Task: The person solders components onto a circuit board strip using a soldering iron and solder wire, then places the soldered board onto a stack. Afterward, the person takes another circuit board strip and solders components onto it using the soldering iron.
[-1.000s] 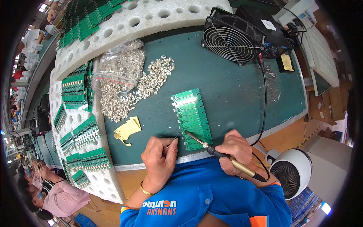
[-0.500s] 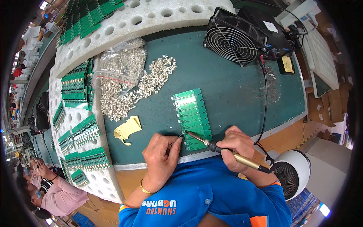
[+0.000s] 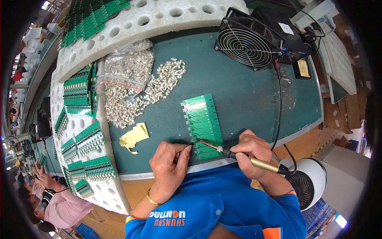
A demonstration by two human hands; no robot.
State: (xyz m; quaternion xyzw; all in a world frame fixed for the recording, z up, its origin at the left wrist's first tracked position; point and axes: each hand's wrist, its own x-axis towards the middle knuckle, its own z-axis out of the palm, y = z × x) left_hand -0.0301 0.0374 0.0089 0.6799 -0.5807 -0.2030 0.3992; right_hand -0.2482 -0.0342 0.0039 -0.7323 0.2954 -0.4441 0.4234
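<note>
Foam sheet: bears standing rows of green boards, apparently done
Bag: full of loose connectors, more heaped beside it, none yet on boards
Board panel: flat before the person, pins along its left edge; finished joints too small to tell
Right hand: wrapped round a soldering iron, tip at the panel's lower left, seemingly mid-row
Left hand: narrow pinch beside that edge, apparently on fine solder wire

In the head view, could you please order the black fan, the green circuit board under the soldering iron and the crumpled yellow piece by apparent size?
Largest to smallest, as they look:
1. black fan
2. green circuit board
3. crumpled yellow piece
</note>
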